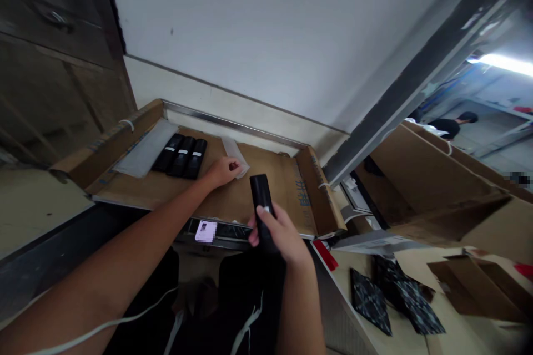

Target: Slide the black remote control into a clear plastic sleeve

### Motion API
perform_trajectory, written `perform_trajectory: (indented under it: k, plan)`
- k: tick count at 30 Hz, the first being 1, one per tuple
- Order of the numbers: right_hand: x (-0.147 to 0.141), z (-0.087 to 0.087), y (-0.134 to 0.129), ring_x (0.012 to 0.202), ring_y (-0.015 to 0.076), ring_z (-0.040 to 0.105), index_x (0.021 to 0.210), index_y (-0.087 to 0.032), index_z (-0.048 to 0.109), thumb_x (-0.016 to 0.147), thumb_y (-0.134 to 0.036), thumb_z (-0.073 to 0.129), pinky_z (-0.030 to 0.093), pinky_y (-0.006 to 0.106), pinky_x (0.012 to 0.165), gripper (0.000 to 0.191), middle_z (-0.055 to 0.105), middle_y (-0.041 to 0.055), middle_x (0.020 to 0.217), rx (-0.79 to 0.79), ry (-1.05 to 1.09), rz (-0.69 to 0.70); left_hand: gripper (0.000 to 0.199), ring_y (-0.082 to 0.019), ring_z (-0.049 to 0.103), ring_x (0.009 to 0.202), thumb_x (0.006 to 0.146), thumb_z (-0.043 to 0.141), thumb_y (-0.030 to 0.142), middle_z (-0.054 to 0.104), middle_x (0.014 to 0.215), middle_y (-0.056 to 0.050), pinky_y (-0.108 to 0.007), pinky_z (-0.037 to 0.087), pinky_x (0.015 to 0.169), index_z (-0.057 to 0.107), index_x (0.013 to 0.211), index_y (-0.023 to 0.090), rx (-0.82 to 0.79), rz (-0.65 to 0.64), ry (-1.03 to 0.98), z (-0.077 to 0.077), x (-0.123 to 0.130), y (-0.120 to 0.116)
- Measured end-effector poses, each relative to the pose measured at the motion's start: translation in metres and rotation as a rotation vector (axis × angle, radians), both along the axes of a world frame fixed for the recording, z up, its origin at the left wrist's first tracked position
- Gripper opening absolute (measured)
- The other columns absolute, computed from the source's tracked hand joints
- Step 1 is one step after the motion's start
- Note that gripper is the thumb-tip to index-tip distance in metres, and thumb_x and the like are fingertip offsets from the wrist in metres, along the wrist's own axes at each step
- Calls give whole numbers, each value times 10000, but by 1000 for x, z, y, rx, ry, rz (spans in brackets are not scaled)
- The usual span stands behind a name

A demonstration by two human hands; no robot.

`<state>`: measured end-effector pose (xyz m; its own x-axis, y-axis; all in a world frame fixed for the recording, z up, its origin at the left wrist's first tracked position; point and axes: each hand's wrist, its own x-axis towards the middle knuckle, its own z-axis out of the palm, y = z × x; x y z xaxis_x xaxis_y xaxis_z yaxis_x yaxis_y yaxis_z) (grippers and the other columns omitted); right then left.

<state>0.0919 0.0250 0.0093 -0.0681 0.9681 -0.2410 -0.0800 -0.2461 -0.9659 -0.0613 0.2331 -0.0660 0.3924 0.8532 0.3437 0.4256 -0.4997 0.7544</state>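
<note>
We work over a flattened cardboard sheet (233,199) on the desk, against a white wall. Our right hand (281,233) fingers close around a black bar-shaped device (262,208); it looks rigid, smooth and light, best held mid-body. Our left hand (222,171) fingers pinch a soft clear bag (236,155), just beyond the device.

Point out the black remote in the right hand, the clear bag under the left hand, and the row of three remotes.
black remote (260,191), head view, upper body above the thumb.
clear bag (233,151), head view, its far end.
row of three remotes (181,157), head view, the middle one.
</note>
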Motion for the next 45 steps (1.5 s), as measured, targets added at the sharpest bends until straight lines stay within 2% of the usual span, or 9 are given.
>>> perform_trajectory:
  k: [3, 5, 8, 11, 19, 26, 35, 40, 45]
  plan:
    - [8, 2, 51, 502, 140, 611, 899, -191, 522, 794, -575, 686, 501, 254, 467, 431, 640, 1, 707, 13, -163, -4, 293, -131, 529, 613, 838, 570, 425, 642, 672, -1, -259, 367, 593, 682, 761, 166, -28, -11, -38, 2, -1, -1]
    - [9, -10, 76, 505, 133, 593, 873, -188, 526, 783, -591, 679, 485, 242, 474, 441, 638, 3, 666, 18, -214, 23, 264, -134, 546, 627, 839, 559, 385, 653, 687, -6, -256, 380, 602, 681, 772, 161, -26, -13, -57, 2, -1, -1]
    - [5, -33, 93, 514, 126, 570, 831, -173, 549, 795, -623, 630, 453, 229, 486, 459, 642, 21, 628, 44, -246, 2, 183, -141, 567, 654, 804, 555, 277, 674, 726, -17, -255, 397, 620, 690, 796, 154, -13, -8, -60, 0, -1, 1]
    - [2, -46, 94, 507, 125, 547, 828, -166, 575, 786, -636, 620, 413, 227, 473, 475, 646, 27, 632, 61, -284, -49, 177, -143, 565, 661, 784, 546, 243, 681, 741, -23, -257, 414, 635, 696, 808, 152, -1, -9, -75, -2, 0, 3]
    - [8, -52, 92, 561, 107, 447, 743, -168, 558, 775, -620, 620, 338, 221, 514, 457, 511, -21, 620, 162, -373, -64, 229, -139, 534, 660, 820, 538, 330, 632, 689, -5, -255, 399, 631, 672, 761, 154, -25, 48, -136, 6, -1, 2]
    - [5, -51, 91, 571, 99, 382, 724, -164, 559, 783, -608, 608, 284, 226, 518, 450, 456, -32, 622, 196, -423, -45, 247, -127, 512, 644, 836, 556, 352, 621, 683, 5, -252, 397, 634, 671, 751, 150, -18, 91, -151, 11, -4, -1]
    - [7, -47, 92, 533, 91, 370, 716, -165, 563, 764, -617, 632, 248, 224, 481, 460, 446, -43, 594, 132, -479, 50, 260, -135, 523, 644, 828, 590, 387, 656, 702, 3, -260, 406, 626, 714, 786, 162, -37, 112, -171, 13, -5, -1]
    - [6, -49, 98, 533, 95, 387, 691, -162, 567, 763, -625, 620, 252, 227, 481, 471, 461, -36, 588, 150, -532, -32, 273, -141, 546, 655, 849, 583, 403, 692, 738, -7, -266, 414, 644, 734, 824, 176, -21, 95, -143, 13, -5, -5]
    - [4, -50, 106, 547, 103, 369, 668, -170, 599, 794, -591, 605, 242, 246, 512, 439, 460, -34, 563, 336, -794, -139, 254, -157, 571, 733, 876, 543, 351, 696, 829, -40, -274, 429, 702, 724, 851, 175, 79, 106, -69, 8, -3, -3]
